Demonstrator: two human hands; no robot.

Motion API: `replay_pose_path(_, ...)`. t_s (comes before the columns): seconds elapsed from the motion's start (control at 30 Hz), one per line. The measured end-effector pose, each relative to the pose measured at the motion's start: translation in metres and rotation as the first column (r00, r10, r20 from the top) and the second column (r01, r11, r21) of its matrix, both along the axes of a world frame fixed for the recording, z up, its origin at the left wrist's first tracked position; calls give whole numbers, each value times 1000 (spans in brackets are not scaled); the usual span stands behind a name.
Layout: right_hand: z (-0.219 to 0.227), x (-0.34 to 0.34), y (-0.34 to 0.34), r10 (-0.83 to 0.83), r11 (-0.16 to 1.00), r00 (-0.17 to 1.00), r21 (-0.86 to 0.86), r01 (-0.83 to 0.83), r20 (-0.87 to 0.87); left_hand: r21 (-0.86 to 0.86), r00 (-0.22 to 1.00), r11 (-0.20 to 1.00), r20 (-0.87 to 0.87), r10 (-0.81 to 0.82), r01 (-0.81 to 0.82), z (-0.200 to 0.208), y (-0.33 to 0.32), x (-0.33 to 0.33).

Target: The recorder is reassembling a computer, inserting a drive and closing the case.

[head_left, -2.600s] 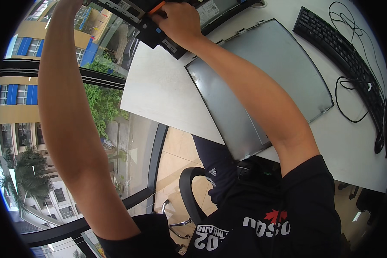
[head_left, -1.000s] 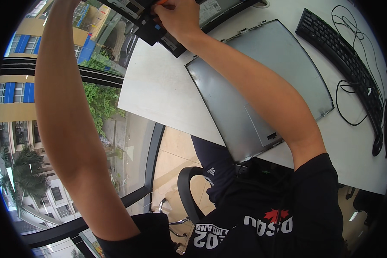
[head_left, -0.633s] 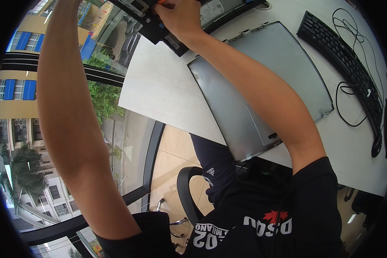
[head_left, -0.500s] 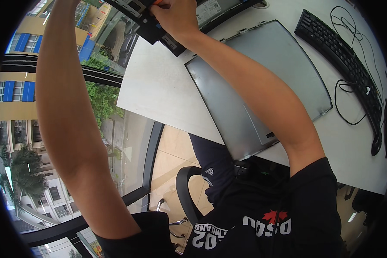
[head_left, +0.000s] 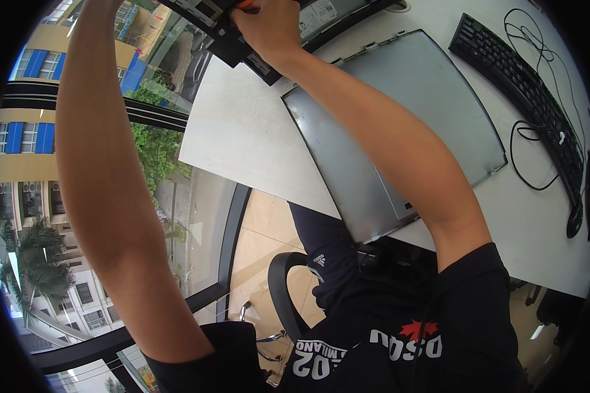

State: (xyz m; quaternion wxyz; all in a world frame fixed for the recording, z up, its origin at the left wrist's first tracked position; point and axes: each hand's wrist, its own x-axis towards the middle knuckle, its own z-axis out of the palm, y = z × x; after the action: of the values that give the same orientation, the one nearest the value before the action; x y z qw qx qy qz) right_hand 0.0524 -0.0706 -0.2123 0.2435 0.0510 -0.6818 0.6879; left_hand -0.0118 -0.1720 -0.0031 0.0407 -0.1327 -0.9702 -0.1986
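An orange piece [head_left: 246,4] is clamped in the fingers of the right hand [head_left: 268,29], over the black device [head_left: 231,50] at the bench's [head_left: 236,124] edge; the left fingers cannot be seen. The device could be tipped if its seemingly overhanging corner were pressed.

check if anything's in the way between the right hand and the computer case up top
Nothing visible is: the right hand is right at the computer case, by its orange part. The grey metal panel lies below the right forearm, not between them.
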Motion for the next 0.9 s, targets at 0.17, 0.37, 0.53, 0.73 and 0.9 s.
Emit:
replay_pose_path(0.17,-8,-9,-21,-275,932,923,161,325,-269,-24,997,998,-44,65,-66,9,-2,7)
replay_pose_path(0.37,-10,-3,-16,-125,986,986,94,135,-113,-75,994,995,-87,-67,61,3,8,36)
replay_pose_path(0.53,-9,-8,-20,-160,966,959,160,201,-233,-13,998,998,-15,-56,56,9,-5,20)
replay_pose_path(0.73,-9,-11,-8,-74,991,991,104,85,-111,-55,999,998,-37,36,-37,4,14,44)
replay_pose_path(0.9,-13,-15,-18,-138,986,978,76,151,-158,-57,996,995,10,-86,87,12,8,38)
